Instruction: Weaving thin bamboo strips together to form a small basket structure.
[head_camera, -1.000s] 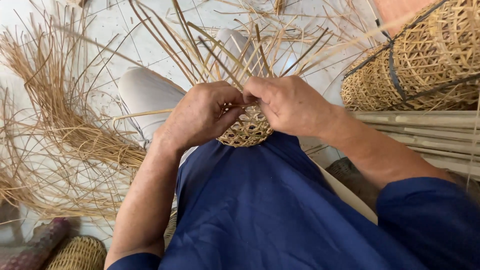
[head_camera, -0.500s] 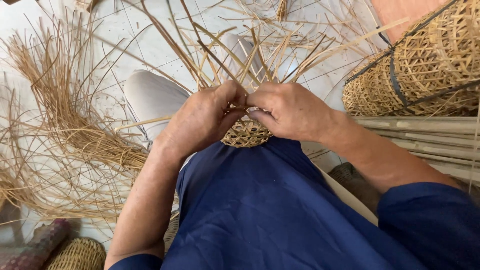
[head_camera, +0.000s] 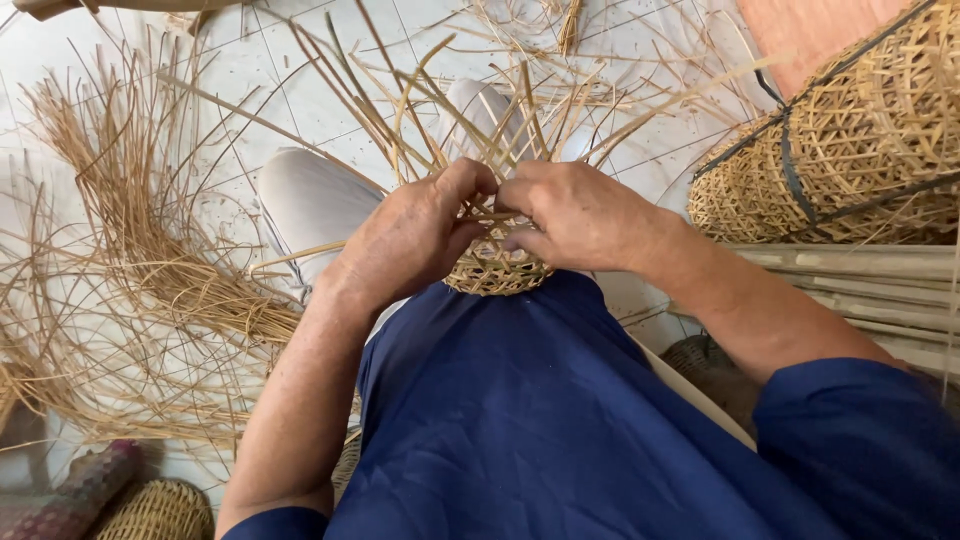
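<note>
Since the earlier frame, both hands are sitting slightly higher on the work and the thumbs are drawing closer together; the rest of the scene is holding its place.

Left hand (head_camera: 420, 240): fingers curled narrow, thumb tip pressing down on a flat bamboo strip at the rim of the small woven basket (head_camera: 495, 270); palm cupping the basket's left wall.

Right hand (head_camera: 575, 215): fingers folded tight, pinching a strip at the same rim, knuckles touching the left thumb.

Small woven basket: unfinished, resting on the person's lap against the blue garment (head_camera: 540, 420), its base half hidden under both hands. Loose upright strips (head_camera: 470, 110) are fanning out from its rim, away from the person.

Grey-trousered knee (head_camera: 310, 200): lying just beyond the left hand.

Heap of loose bamboo strips (head_camera: 150, 260): spreading over the tiled floor (head_camera: 240, 70) toward its left edge.

Large open-weave baskets (head_camera: 860, 140): standing at the right edge of the floor, with a bundle of split bamboo lengths (head_camera: 880, 290) lying below them.

Small tight-woven basket (head_camera: 160, 510): sitting at the lower left corner beside a patterned cloth.

Risk, as a judgement: the pinched strip may be kinking or splitting if bent too sharply at the rim; a loosening grip would be letting the springy uprights flick free and slacken the weave; sharp strip edges could be cutting the fingertips.
</note>
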